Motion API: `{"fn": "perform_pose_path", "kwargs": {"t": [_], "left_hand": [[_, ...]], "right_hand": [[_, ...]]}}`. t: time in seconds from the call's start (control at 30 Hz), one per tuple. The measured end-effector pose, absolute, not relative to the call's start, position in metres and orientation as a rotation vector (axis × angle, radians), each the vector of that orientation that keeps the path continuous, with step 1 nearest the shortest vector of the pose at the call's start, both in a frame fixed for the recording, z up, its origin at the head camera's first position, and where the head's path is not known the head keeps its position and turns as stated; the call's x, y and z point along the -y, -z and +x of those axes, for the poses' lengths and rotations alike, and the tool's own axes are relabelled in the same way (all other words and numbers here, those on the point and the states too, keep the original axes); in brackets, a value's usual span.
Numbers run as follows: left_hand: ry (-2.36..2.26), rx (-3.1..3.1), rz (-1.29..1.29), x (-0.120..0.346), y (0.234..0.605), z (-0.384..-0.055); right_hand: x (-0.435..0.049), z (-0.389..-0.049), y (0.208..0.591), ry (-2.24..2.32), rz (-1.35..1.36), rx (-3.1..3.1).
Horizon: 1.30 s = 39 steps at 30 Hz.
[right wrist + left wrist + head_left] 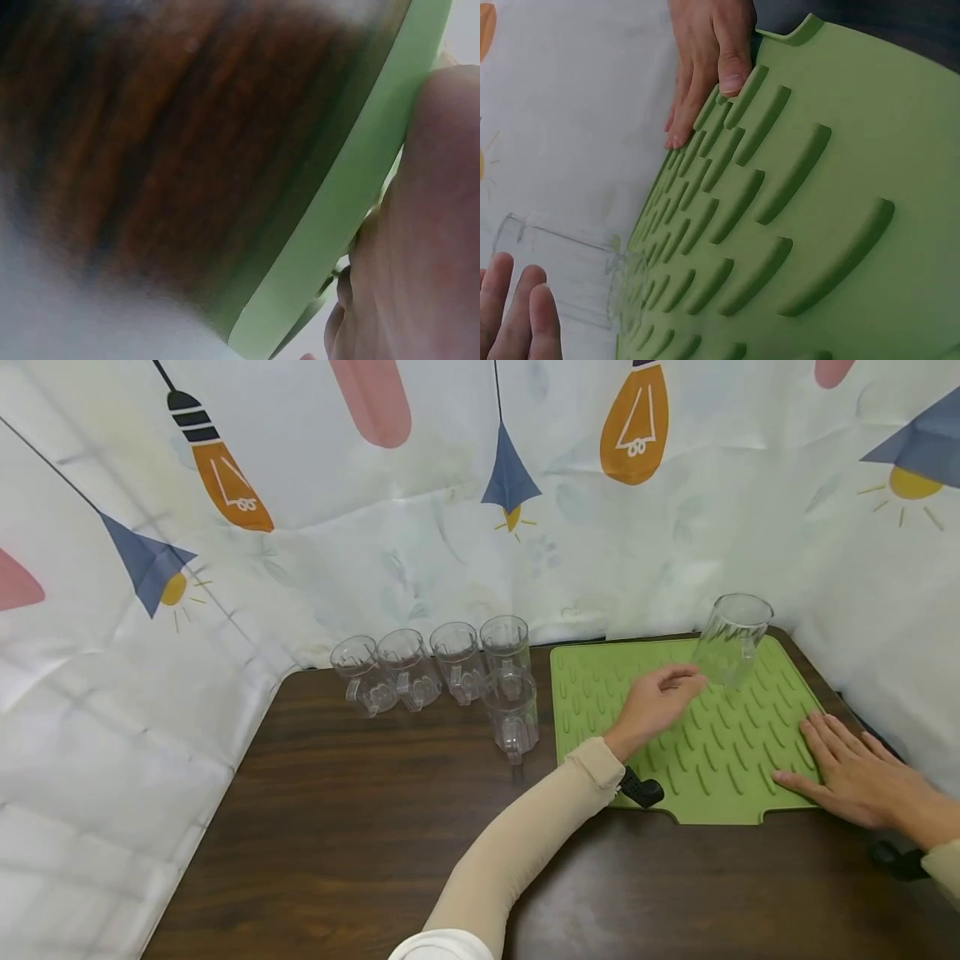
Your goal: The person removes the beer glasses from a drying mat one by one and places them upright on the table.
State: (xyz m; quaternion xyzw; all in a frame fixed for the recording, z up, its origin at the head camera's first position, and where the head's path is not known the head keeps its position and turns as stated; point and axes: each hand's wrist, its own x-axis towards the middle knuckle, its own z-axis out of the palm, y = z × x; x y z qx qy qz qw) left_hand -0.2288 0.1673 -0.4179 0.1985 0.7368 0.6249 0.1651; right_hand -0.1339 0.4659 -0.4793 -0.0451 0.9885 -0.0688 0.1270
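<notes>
A clear pitcher (733, 643) stands upright near the back right of a green ridged drying mat (720, 760). Just in front of it, to its left, is my left hand (654, 703), its fingers loosely bent and holding nothing. The left wrist view shows those fingers (541, 322) overlapping the pitcher (570, 270); whether they touch it I cannot tell. My right hand (855, 772) rests flat on the mat's right edge, fingers spread. In the right wrist view that hand (427, 240) lies close against the green edge, with its fingertips mostly hidden.
Several clear mugs (453, 664) stand left of the mat on the dark wooden table (322, 827), most in a row at the back. One mug (512, 714) stands in front of the row's right end. A patterned curtain (450, 552) hangs behind the table.
</notes>
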Motion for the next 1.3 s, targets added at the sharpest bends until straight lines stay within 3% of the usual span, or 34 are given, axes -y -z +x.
{"fn": "perform_pose_path", "kwargs": {"t": [0.6, 1.3], "left_hand": [[-1.624, -2.085, 0.739, -0.195, 0.418, -0.244], [-1.531, -2.127, 0.737, -0.222, 0.425, -0.249]], "right_hand": [[-0.461, -0.133, 0.48, 0.223, -0.137, -2.866], [-0.464, -0.131, 0.482, 0.21, -0.139, -2.9]]}}
